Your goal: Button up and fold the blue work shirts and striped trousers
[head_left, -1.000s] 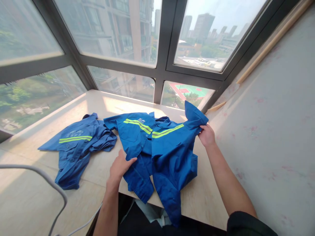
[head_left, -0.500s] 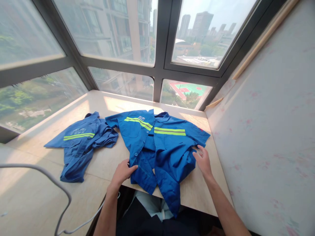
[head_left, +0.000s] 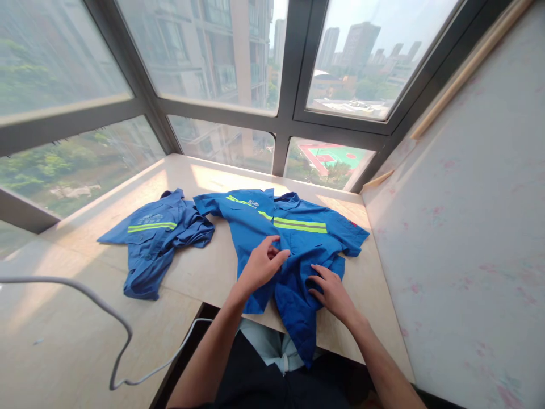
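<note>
I log remotely, left to right: crumpled shirt [head_left: 149, 238], seemingly set aside for room; left hand [head_left: 259, 266], digits apart, over the spread shirt [head_left: 303, 241], centre; right hand [head_left: 334, 291], fingers parted, on its near right, perhaps to steady it

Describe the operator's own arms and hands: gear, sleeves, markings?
Human, both hands bare: left hand and right hand, five-fingered, no gloves visible. Both forearms are uncovered; no watch, cables or markings seen on them. No sleeve can be made out in this view. Dark clothing shows on the body between the arms.
</note>
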A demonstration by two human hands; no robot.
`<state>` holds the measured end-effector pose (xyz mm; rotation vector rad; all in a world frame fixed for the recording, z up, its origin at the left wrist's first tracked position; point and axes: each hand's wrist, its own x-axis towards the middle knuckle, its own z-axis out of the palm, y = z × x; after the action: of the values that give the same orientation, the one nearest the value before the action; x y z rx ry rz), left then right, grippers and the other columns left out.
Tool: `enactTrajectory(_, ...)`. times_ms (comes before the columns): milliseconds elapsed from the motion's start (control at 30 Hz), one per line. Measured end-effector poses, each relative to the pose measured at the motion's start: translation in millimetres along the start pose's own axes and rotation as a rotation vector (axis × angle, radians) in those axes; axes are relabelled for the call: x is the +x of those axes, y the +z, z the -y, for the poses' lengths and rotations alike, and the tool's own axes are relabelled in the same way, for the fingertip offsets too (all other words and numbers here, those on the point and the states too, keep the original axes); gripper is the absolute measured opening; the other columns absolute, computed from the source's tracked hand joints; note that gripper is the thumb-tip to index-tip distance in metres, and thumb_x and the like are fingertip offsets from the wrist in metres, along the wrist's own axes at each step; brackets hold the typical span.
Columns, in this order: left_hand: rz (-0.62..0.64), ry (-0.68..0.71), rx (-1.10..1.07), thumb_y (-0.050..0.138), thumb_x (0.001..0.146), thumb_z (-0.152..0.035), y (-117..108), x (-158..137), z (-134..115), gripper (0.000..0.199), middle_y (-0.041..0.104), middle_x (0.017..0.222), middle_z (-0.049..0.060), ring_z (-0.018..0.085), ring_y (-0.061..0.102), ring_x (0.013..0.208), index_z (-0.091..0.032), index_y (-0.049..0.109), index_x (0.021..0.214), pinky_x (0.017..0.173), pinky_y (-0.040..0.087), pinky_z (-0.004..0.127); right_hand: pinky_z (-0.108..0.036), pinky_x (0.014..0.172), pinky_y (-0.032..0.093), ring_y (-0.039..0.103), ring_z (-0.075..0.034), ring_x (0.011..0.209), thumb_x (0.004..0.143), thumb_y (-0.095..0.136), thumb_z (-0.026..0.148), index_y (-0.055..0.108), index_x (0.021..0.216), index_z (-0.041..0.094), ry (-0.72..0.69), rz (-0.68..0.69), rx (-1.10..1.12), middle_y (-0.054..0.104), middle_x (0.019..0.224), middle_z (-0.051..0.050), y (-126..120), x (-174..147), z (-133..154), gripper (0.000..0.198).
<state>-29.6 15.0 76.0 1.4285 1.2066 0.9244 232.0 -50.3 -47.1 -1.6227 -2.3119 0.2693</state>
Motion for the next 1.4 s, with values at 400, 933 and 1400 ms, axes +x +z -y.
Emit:
enactTrajectory(400, -0.501, -0.371, 0.265, 0.061, 0.082, -0.025, -45.6, -48.5, 124.7, 0.039, 0.067, 0.116, 0.018, 0.026, 0.068, 0.102, -0.01, 0.06, 0.118, 0.089, 0.054, 0.039, -0.053, 0.111, 0.041, 0.046, -0.032, 0.135, 0.089, 0.058, 0.045, 0.06, 0.129, 0.019, 0.277, -0.241, 0.287, 0.05, 0.145, -0.016, -10.6, 1.7, -22.0, 0.048)
enactTrajectory(933, -0.498, -0.443, -0.691, 0.076, 0.069, -0.024, -59.9, -23.9, 85.3, 0.018, 0.072, 0.068, 0.006, 0.021, 0.071, 0.064, -0.011, 0.072, 0.081, 0.065, 0.059, 0.033, -0.054, 0.113, 0.036, 0.046, -0.033, 0.137, 0.067, 0.061, 0.018, 0.048, 0.145, 0.016, 0.171, 0.106, 0.405, 0.047, 0.15, -0.016, -18.0, -21.0, -58.4, 0.079)
enactTrajectory(1400, -0.757, -0.196, -0.896, 0.061, 0.083, -0.028, -91.5, -17.0, 64.7, 0.017, 0.074, 0.086, 0.005, 0.018, 0.07, 0.083, -0.015, 0.07, 0.086, 0.087, 0.057, 0.032, -0.03, 0.054, 0.051, 0.062, -0.017, 0.057, 0.069, 0.074, 0.05, 0.067, 0.09, 0.021, 0.972, -0.285, 1.436, 0.072, 0.072, -0.001, -21.8, -10.3, -8.5, 0.037)
